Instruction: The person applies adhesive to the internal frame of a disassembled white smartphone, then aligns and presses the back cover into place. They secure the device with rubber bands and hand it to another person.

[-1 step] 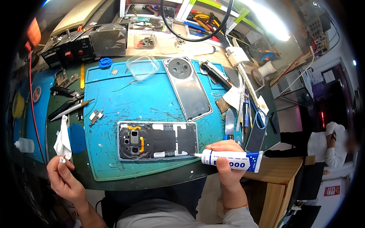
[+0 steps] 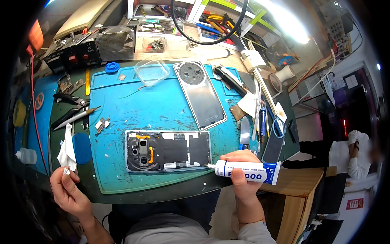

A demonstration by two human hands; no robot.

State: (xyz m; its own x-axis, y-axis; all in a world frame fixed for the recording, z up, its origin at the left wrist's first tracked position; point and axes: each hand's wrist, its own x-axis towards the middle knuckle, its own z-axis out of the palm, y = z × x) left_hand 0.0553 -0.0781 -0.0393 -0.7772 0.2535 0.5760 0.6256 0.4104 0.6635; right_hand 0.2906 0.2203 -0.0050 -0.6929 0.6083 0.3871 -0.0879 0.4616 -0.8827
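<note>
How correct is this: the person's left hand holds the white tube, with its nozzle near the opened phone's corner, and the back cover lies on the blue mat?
One thing is wrong: in the head view, the right hand holds the white tube, not the left hand. The rest is right.

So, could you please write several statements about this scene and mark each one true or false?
1. The right hand holds a white and blue tube. True.
2. The left hand holds a clear box. False: it pinches a small white piece.
3. The open phone lies on the blue mat. True.
4. The back cover is fitted onto the phone. False: it is off, lying on the mat.
5. The tube's nozzle points toward the phone. True.
</note>
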